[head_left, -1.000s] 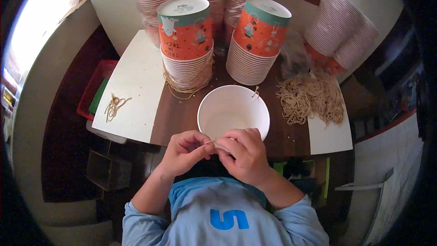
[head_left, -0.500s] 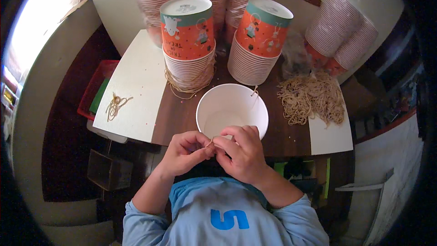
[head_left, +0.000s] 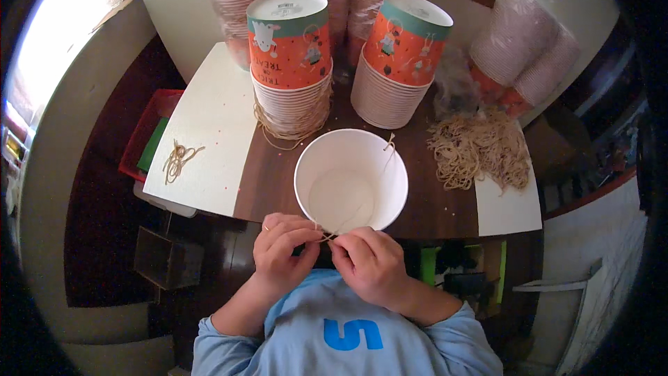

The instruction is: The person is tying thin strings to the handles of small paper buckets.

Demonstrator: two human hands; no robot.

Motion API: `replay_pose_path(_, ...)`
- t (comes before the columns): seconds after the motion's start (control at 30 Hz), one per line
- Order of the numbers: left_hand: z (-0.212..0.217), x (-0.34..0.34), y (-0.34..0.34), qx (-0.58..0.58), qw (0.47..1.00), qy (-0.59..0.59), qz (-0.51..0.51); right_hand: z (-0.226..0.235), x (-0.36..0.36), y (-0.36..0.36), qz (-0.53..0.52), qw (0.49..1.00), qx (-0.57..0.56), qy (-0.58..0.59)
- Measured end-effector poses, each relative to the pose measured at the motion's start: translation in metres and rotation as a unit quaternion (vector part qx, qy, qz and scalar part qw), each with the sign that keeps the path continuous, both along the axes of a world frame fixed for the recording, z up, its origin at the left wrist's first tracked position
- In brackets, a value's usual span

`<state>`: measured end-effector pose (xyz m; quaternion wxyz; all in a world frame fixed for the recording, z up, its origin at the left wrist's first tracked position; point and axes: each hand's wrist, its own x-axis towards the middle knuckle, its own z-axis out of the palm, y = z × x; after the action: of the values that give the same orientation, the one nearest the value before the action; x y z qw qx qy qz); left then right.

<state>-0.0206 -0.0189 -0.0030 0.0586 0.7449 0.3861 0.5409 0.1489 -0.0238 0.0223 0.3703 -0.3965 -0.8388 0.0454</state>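
Observation:
A white paper bucket [head_left: 348,191] faces me with its open mouth at the table's front edge. A thin tan cord [head_left: 327,237] crosses at its near rim, pinched between the fingertips of my left hand [head_left: 285,247] and my right hand [head_left: 369,261]. Both hands are closed on it, close together. At the bucket's far right rim a knotted cord end [head_left: 390,143] sticks out. A fine line of cord seems to run inside the bucket. Part of the near rim is hidden by my fingers.
Two upside-down stacks of orange-and-green printed buckets, a left stack [head_left: 289,49] wound with cord and a right stack [head_left: 403,49], stand behind. A heap of tan cords [head_left: 480,150] lies right; a few loose cords [head_left: 181,160] lie left. Wrapped bucket stacks [head_left: 313,0] line the back.
Both hands have moved slightly down and apart, with the cord now stretched between them. The bucket has tilted so that more of its inside shows.

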Motion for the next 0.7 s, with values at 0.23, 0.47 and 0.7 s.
replay_pose_path(0.23, -0.023, 0.011, -0.012, -0.308, 0.875, -0.359, -0.102, -0.012, 0.003, 0.001, -0.031, 0.998, 0.049, -0.004)
replay_pose_path(0.47, -0.035, 0.019, -0.008, -0.357, 0.778, -0.480, -0.193, -0.031, 0.001, 0.012, -0.035, 0.999, -0.002, 0.012)
replay_pose_path(0.7, -0.032, 0.012, -0.011, -0.378, 0.772, -0.486, -0.157, -0.033, 0.000, 0.027, 0.094, 0.901, -0.349, 0.241)
